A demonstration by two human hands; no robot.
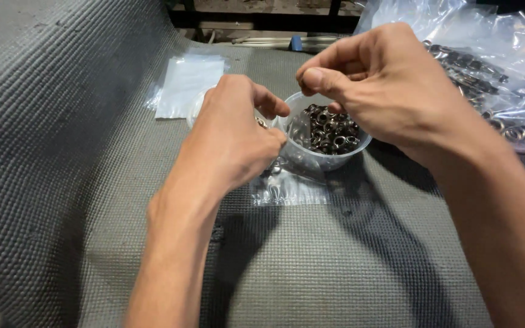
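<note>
The left hand (pixel 235 130) is curled into a loose fist in the middle of the view, its fingers pinched together on the upper edge of a small clear plastic bag (pixel 290 182). The bag hangs down from that pinch toward the near side, with its lower part lying flat on the grey ribbed mat (pixel 62 182); its long axis runs near to far, mouth at the far end under the fingers. A few small metal pieces show inside it, too blurred to make out.

The right hand (pixel 384 85) hovers just right of the left, above a clear plastic cup (pixel 335 159). Its thumb and forefinger are pressed together at the tips; whether a piece sits between them cannot be told. The cup stands upright on the mat, touching the bag's far right side, and holds a heap of small metal eyelets (pixel 332 130).

At the far left of the hands lies a stack of empty clear bags (pixel 183 85). At the far right, behind the right wrist, a large crumpled plastic sheet (pixel 457 24) covers filled bags of metal rings (pixel 475 82). The right forearm hides part of that pile.
</note>
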